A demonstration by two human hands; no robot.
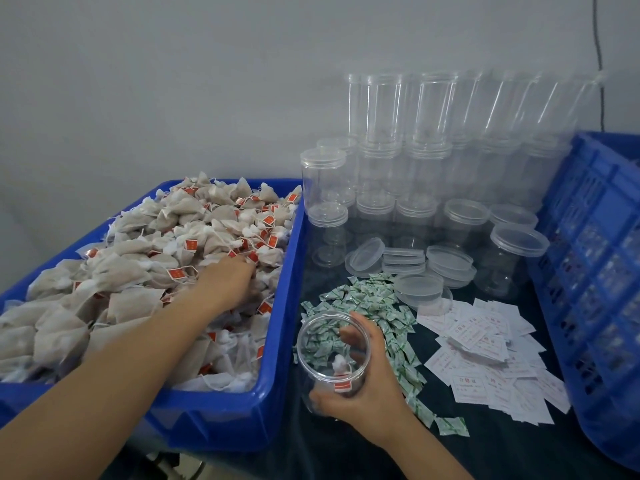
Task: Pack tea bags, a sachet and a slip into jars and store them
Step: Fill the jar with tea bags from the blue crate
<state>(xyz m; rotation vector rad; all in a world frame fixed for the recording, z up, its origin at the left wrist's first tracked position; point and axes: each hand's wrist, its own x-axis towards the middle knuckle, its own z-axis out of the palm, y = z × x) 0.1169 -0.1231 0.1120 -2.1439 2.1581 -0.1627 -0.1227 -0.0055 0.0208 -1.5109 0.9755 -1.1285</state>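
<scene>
Right hand [360, 382] grips jar [332, 355], left hand [232, 278] in tea bags [138, 258]

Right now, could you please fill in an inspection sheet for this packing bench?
Surface: dark table, mostly covered.
Job's things: blue bin heaped with tea bags; open jar holding one tea bag; green sachets; white slips.
Clutter: loose lids; stacked empty jars.
Hands: left hand reaching into the tea bags; right hand grips the open jar.
Cables: black cable on the wall.
Surroundings: grey wall; blue crate at right.
</scene>
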